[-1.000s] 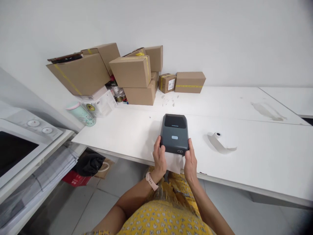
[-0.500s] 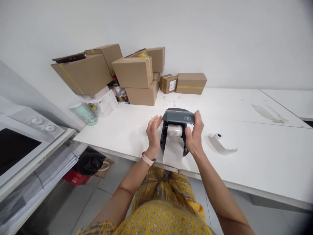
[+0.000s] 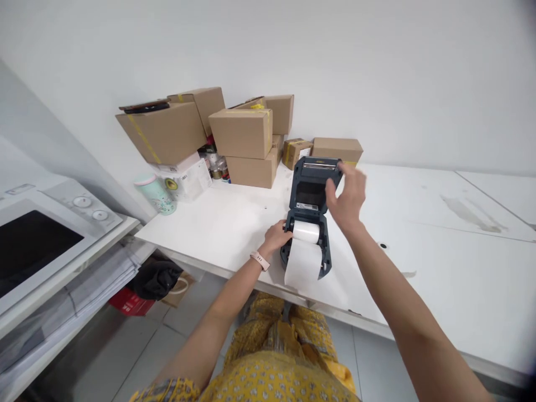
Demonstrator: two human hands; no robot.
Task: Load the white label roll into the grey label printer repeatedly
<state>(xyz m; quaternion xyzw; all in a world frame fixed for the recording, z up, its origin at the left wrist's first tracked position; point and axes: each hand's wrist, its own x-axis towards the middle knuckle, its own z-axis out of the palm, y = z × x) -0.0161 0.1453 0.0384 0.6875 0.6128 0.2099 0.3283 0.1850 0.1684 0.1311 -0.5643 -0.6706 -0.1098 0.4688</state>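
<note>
Printer (image 3: pixel 308 214) stood on surface (image 3: pixel 209 223) near front edge; lid (image 3: pixel 311 193) tipped up and back, paper roll (image 3: pixel 306 231) exposed in base (image 3: pixel 326 248), paper strip (image 3: pixel 304 262) draped over front. Base's left rim touched by left hand (image 3: pixel 278 235), fingers curled; firmness of hold cannot be told. Right hand (image 3: pixel 348 195) placed at lid's right edge, fingers and thumb spread, no firm clasp seen. Left fingers could be pinched if lid falls; strip could be skewed if snagged. Loose roll (image 3: pixel 382 245), partly hidden by right arm (image 3: pixel 389 282), could be knocked.
</note>
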